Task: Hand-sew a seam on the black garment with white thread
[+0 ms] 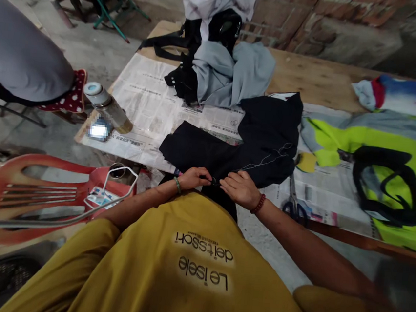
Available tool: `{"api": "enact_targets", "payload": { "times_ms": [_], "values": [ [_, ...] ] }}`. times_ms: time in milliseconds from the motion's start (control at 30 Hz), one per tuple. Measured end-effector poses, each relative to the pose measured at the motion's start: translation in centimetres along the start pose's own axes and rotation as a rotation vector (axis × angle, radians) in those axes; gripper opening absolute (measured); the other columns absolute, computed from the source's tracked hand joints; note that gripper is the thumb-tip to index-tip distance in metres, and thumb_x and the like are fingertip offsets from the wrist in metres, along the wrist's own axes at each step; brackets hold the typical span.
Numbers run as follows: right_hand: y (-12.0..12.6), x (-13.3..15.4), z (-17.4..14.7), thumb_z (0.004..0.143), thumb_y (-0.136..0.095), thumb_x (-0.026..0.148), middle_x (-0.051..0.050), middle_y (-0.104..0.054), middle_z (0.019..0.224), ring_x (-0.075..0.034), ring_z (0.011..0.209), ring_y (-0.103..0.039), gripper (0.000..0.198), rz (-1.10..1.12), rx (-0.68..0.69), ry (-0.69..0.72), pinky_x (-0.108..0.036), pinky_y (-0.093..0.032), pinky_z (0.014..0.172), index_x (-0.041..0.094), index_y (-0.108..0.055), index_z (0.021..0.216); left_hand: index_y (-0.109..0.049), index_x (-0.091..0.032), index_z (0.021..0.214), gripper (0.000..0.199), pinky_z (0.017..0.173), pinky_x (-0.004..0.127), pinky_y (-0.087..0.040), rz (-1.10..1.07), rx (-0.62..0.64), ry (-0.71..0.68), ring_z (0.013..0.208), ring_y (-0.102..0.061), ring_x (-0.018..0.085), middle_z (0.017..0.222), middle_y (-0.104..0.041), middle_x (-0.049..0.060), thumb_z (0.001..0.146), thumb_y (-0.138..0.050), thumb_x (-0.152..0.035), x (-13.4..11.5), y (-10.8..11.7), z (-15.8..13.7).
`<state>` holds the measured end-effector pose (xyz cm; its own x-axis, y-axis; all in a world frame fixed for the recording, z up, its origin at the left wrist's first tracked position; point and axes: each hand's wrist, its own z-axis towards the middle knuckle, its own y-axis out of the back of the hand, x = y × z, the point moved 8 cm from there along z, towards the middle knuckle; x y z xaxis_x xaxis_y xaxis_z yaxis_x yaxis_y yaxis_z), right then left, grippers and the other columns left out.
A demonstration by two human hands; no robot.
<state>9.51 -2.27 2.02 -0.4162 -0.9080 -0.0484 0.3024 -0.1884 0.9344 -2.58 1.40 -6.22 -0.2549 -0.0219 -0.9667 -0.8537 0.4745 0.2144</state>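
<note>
A dark navy garment (pixel 270 125) lies spread over newspaper at the table's near side, its front edge hanging toward my body. At that edge, my left hand (pixel 194 178) pinches the cloth between thumb and fingers. Close to its right, my right hand (pixel 242 188) grips the same edge, fingers bent over the fabric. A small pale spot shows in the gap between the hands, too small to make out. Loose white thread (pixel 266 159) trails across the garment from near my right hand. Dark-handled scissors (pixel 294 208) rest at the table edge, right of that hand.
Grey cloth (pixel 234 72) and black straps lie at the back. Yellow-green garments (pixel 403 194) with a black band (pixel 389 188) cover the right side. A flask (pixel 111 110) stands at the left corner, beside a red chair (pixel 45 169). Another person (pixel 23 50) sits at left.
</note>
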Motion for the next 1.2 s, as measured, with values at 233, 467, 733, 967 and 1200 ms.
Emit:
{"api": "enact_targets", "payload": {
  "times_ms": [233,467,733,967,1200],
  "values": [
    [-0.4,-0.7,0.2,0.092,-0.042,0.022,-0.006,-0.061,0.076,-0.017,0.081,-0.050,0.023,0.040,0.070,-0.039,-0.034,-0.030,0.074,0.016,-0.063,0.087,-0.069,-0.015,0.077,0.009,0.075,0.022,-0.043,0.008,0.007,0.001,0.078,-0.057,0.011,0.080,-0.062,0.000,0.070,-0.069,-0.019,0.1,0.0,0.1],
    [-1.1,-0.9,0.3,0.092,-0.042,0.021,-0.006,-0.062,0.078,-0.017,0.080,-0.051,0.022,0.197,0.062,-0.035,-0.034,-0.032,0.074,0.018,-0.064,0.092,-0.069,-0.015,0.076,0.008,0.074,0.022,-0.043,-0.006,0.013,0.002,0.076,-0.056,0.011,0.079,-0.062,0.000,0.070,-0.068,-0.020,-0.1,0.0,0.0],
    [-0.1,-3.3,0.7,0.093,-0.036,0.018,-0.005,-0.063,0.081,-0.016,0.080,-0.052,0.027,0.040,0.152,-0.061,-0.035,-0.032,0.078,0.019,-0.063,0.093,-0.068,-0.015,0.075,0.008,0.074,0.022,-0.043,-0.005,-0.001,-0.001,0.076,-0.056,0.011,0.077,-0.062,0.000,0.069,-0.069,-0.020,0.1,0.0,0.1],
    [1.2,-8.3,1.2,0.090,-0.035,0.015,-0.003,-0.059,0.076,-0.017,0.077,-0.048,0.025,-0.250,0.191,-0.207,-0.037,-0.030,0.080,0.020,-0.060,0.090,-0.068,-0.014,0.075,0.007,0.074,0.023,-0.043,-0.002,0.010,0.010,0.076,-0.056,0.011,0.077,-0.061,0.000,0.070,-0.069,-0.019,0.0,0.1,0.1],
    [4.0,-14.7,1.0,0.086,-0.040,0.018,-0.004,-0.056,0.077,-0.016,0.081,-0.045,0.018,-0.258,0.189,-0.418,-0.038,-0.026,0.085,0.018,-0.058,0.088,-0.068,-0.015,0.076,0.011,0.077,0.025,-0.043,-0.020,-0.030,0.059,0.079,-0.056,0.013,0.080,-0.062,0.000,0.068,-0.069,-0.022,0.2,0.4,0.0]
  ]
}}
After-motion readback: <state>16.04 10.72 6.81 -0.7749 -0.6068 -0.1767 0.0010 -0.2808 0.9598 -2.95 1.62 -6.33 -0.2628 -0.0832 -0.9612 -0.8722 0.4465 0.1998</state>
